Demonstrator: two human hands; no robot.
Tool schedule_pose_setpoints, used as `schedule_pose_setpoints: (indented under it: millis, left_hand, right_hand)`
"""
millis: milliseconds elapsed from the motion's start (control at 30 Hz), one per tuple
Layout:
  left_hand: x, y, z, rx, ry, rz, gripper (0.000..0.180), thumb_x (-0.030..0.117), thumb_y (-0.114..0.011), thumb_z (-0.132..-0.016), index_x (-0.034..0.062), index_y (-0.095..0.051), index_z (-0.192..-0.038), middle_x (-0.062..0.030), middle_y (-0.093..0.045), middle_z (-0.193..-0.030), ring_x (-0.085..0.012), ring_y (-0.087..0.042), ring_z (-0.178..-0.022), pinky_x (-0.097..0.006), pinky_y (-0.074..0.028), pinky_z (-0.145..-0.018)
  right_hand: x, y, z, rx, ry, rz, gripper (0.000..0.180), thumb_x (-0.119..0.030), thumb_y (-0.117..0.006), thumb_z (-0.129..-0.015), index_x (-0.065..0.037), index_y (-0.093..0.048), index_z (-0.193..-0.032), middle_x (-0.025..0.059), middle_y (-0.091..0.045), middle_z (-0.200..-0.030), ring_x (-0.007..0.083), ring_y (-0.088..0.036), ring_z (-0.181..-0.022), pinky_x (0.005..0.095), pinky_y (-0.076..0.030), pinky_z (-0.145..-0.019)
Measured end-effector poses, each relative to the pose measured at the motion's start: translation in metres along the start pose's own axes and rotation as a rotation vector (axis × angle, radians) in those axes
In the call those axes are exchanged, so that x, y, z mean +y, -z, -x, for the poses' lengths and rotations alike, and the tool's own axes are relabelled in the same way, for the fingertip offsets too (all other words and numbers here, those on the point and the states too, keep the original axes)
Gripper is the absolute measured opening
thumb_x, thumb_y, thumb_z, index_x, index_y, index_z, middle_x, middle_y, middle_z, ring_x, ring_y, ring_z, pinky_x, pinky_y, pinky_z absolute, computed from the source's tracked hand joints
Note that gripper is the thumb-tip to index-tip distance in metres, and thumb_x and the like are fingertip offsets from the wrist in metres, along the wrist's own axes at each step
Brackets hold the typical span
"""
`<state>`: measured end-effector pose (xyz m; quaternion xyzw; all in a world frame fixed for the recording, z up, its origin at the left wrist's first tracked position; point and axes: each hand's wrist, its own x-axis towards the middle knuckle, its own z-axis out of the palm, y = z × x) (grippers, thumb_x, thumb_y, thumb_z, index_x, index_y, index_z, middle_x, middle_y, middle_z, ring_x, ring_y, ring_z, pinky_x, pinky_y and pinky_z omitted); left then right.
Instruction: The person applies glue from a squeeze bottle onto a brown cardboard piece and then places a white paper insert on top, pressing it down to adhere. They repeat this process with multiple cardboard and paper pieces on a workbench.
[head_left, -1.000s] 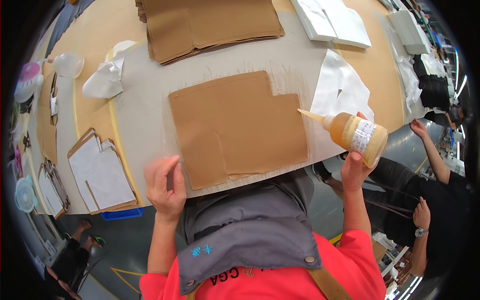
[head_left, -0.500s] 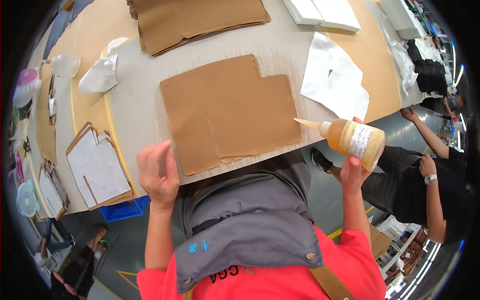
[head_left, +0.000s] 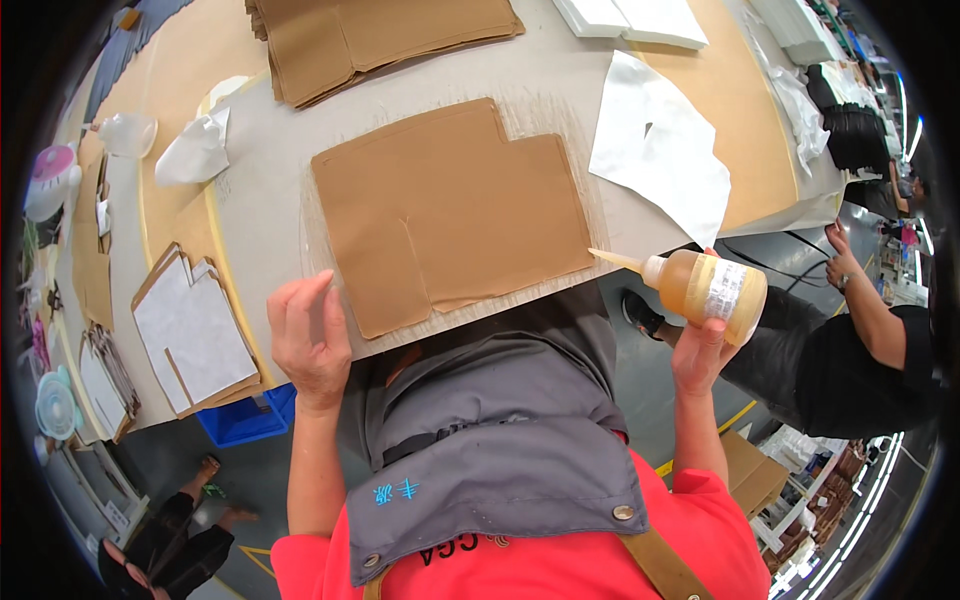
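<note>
A flat brown piece (head_left: 460,215), probably leather or card, lies on the table in front of me, with a notch at its far right corner and a slit near its front edge. My right hand (head_left: 703,350) grips a glue bottle (head_left: 712,288) that holds amber liquid and carries a pale label. The bottle lies nearly level, and its long thin nozzle points left, with the tip at the piece's right edge. I cannot tell whether the tip touches. Beside the piece's left edge, my left hand (head_left: 310,335) is empty, its fingers loosely bent and the thumb apart.
A stack of brown pieces (head_left: 390,40) sits at the far side. White sheets (head_left: 660,140) lie to the right, and white-faced cut pieces (head_left: 200,335) overhang the table's left front. Under them is a blue crate (head_left: 245,420). Another person (head_left: 850,350) is at the right.
My view has shifted slightly, so the table things appear further left and up. The nozzle tip sits a little nearer the piece's front right corner. My left hand remains beside the piece.
</note>
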<state>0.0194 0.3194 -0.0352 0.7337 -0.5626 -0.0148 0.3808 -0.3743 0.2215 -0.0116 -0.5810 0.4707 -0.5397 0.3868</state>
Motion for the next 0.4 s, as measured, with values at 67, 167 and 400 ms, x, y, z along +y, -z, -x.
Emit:
schedule_pose_setpoints:
  millis: [67, 167, 400]
  left_hand:
    - [-0.001, -0.001, 0.000, 0.005, -0.004, 0.010, 0.020, -0.002, -0.066, -0.089, 0.0024, -0.068, -0.108, -0.0116, -0.066, -0.102, -0.0253, -0.063, -0.094, -0.034, -0.051, -0.085]
    - [-0.002, 0.000, 0.001, 0.006, -0.004, 0.017, 0.020, -0.003, -0.066, -0.089, 0.0024, -0.068, -0.108, -0.0117, -0.066, -0.102, -0.0254, -0.063, -0.094, -0.034, -0.051, -0.085]
    - [-0.001, 0.001, 0.001, 0.014, -0.001, 0.037, 0.025, -0.004, -0.069, -0.085, 0.0048, -0.070, -0.108, -0.0115, -0.064, -0.103, -0.0277, -0.062, -0.094, -0.037, -0.051, -0.082]
  right_hand:
    - [0.001, -0.005, 0.004, 0.049, -0.066, -0.057, 0.079, -0.051, -0.065, -0.093, -0.007, -0.033, -0.150, 0.0210, -0.046, -0.148, 0.0323, -0.048, -0.136, 0.0481, -0.044, -0.109]
    - [0.007, -0.006, 0.013, 0.103, -0.162, -0.136, 0.077, -0.051, -0.063, -0.095, -0.007, -0.033, -0.150, 0.0186, -0.047, -0.147, 0.0307, -0.052, -0.133, 0.0460, -0.051, -0.100]
    - [0.003, -0.027, 0.024, 0.092, -0.254, -0.233, 0.076, -0.052, -0.062, -0.095, -0.008, -0.032, -0.150, 0.0168, -0.048, -0.147, 0.0300, -0.054, -0.130, 0.0449, -0.056, -0.095]
